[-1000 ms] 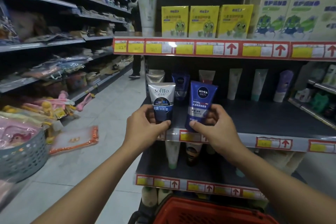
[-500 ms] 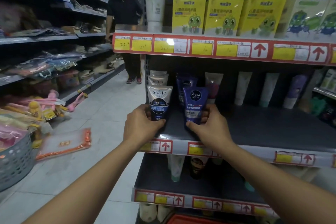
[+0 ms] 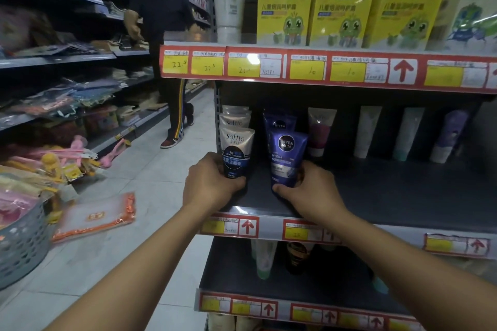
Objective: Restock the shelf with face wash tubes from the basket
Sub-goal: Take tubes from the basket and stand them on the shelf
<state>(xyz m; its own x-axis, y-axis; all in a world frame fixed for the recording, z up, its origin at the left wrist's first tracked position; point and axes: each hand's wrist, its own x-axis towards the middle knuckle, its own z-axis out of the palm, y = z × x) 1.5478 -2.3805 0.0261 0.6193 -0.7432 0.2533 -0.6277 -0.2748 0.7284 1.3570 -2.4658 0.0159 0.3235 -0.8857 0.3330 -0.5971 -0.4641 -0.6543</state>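
Fingers (image 3: 236, 183) of the left hand (image 3: 208, 183) are wrapped tight around the bottom of the white Softto tube (image 3: 236, 153). The tube is held standing up, cap end down, at the front of the middle shelf (image 3: 403, 191), at its left end. Just behind it, more white tubes (image 3: 234, 119) of the same kind are lined up.

A little to the right, the blue Nivea tube (image 3: 286, 158) is gripped low down by the right hand (image 3: 309, 191). The thumb is pressed on the front and the other fingers are curled round the right side. This tube is leaned a little to the left. Behind it, another blue tube (image 3: 279, 122) can be seen. The two held tubes are near each other but not touching.

Further right, a few other tubes (image 3: 367, 131) are stood at the back of the shelf, and the dark shelf board in front of them is bare. The basket cannot be seen from here.

The step now seems to be setting both tubes down. To do it well, each tube should be put flat on its cap, right in front of its own kind, with the name facing out. The blue one should be made straight first. The hands should be let go slowly, one at a time, so nothing gets tipped over. The tubes behind should not be bumped.
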